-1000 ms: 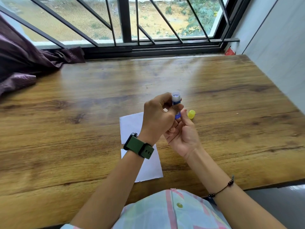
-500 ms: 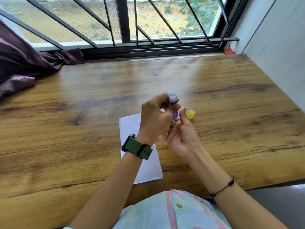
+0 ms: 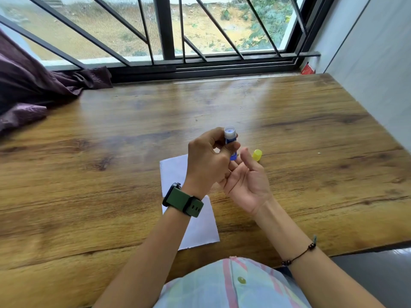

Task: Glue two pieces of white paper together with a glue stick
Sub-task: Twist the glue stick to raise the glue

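One uncapped blue glue stick (image 3: 230,138) stands upright in the left hand's (image 3: 206,161) grip; right hand (image 3: 246,183) open-palmed.

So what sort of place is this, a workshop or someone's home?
Most likely a room at home, not a workshop. A plain wooden desk stands against a barred window that looks onto scrubby open ground, and a purple curtain lies bunched at its left end.
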